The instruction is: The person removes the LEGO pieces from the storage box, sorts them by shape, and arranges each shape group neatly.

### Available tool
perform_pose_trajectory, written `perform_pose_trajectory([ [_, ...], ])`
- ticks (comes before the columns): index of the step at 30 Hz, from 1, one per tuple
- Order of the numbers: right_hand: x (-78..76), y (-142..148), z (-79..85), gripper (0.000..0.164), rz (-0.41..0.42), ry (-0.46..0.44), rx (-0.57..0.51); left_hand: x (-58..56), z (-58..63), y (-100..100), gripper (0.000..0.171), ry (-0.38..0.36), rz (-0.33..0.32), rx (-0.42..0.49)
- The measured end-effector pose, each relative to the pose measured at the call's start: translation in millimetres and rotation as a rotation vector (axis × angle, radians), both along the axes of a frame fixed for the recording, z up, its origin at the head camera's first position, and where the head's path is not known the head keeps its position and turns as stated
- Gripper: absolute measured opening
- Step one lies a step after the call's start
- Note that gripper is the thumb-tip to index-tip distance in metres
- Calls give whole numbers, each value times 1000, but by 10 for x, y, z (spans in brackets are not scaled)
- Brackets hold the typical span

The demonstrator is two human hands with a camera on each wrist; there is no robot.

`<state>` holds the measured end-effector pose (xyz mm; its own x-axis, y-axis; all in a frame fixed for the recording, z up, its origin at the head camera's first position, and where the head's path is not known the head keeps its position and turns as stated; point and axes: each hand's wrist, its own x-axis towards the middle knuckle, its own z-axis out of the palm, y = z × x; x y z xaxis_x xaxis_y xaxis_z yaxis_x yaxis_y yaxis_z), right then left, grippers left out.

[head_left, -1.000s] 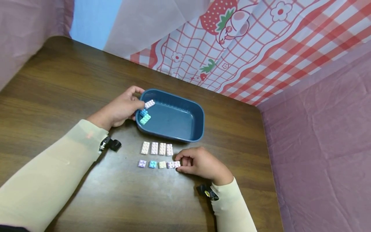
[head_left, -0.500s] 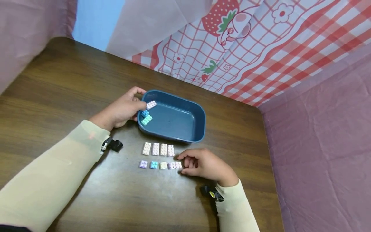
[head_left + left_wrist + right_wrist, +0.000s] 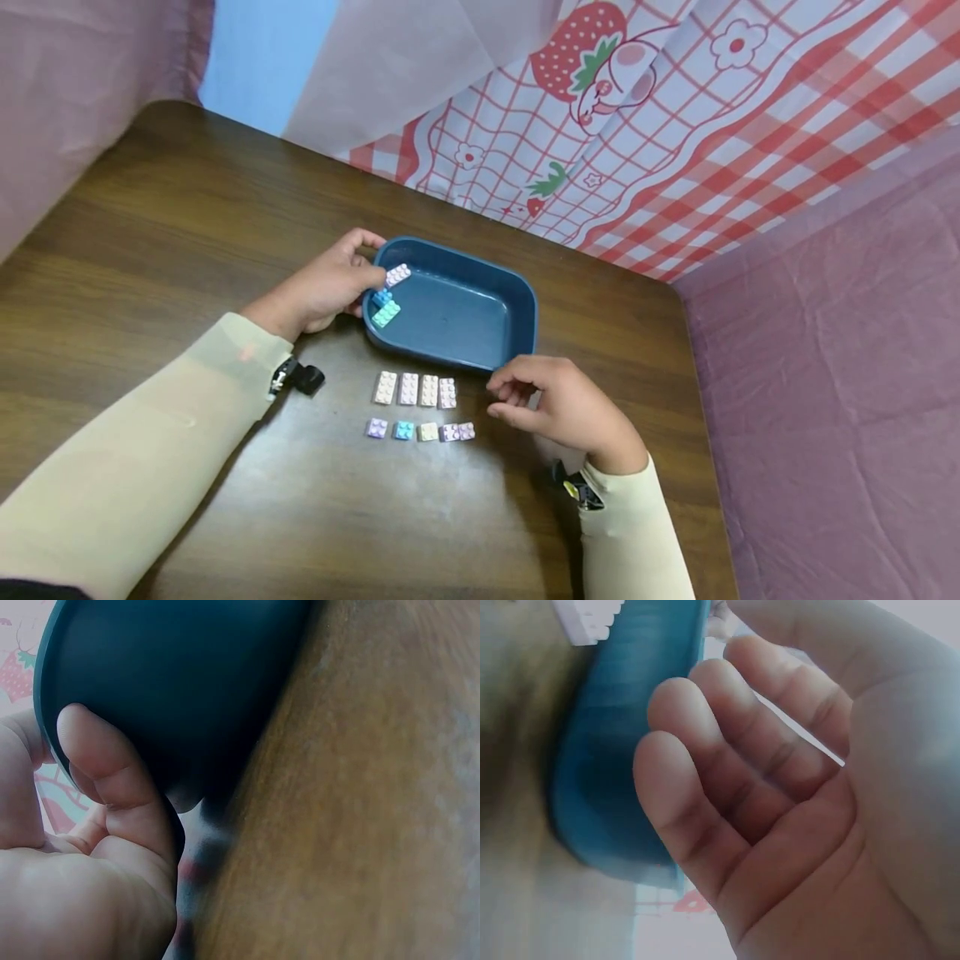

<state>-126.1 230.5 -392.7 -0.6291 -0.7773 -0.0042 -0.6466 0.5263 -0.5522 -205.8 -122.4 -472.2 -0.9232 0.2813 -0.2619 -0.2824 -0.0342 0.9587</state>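
My left hand [image 3: 330, 283] grips the left end of a blue plastic tray [image 3: 468, 329], its thumb over the rim. In the left wrist view, fingers [image 3: 112, 765] curl against the outside of the tray wall [image 3: 172, 667]. Inside that end lie a pale pink toy brick [image 3: 398, 275], a blue brick [image 3: 382, 297] and a mint brick [image 3: 386, 314]. My right hand [image 3: 558, 404] hovers by the tray's near right corner, fingers loosely bent and holding nothing. The right wrist view shows its bare palm [image 3: 802, 862] beside the tray.
In front of the tray several long pale bricks [image 3: 408, 389] stand in a row. Nearer to me runs a row of short ones: purple [image 3: 377, 428], blue [image 3: 404, 431], pale yellow [image 3: 428, 432] and two lilac [image 3: 458, 432]. A patterned cloth [image 3: 517, 142] hangs behind the wooden table [image 3: 360, 525].
My right hand has let go of the rightmost lilac brick, drawn back to the right and risen toward the tray's near corner. The left hand stays on the tray.
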Motion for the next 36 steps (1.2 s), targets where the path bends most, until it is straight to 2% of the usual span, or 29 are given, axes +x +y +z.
perform_pose_trajectory([
  [8,-245,-177,213,24,15,100,23,-3,7,-2,57,-6,0,-4],
  [18,-662,-542,345,22,48,155,35,-6,-9,-14,57,-2,4,-3],
  [27,-997,-876,360,16,35,114,81,-15,-16,-9,57,4,6,1],
  [32,-1225,-1029,329,13,31,88,123,-18,-8,-19,58,7,5,0],
  [36,-1336,-1115,278,13,15,81,155,-17,-7,-16,58,6,-2,10],
])
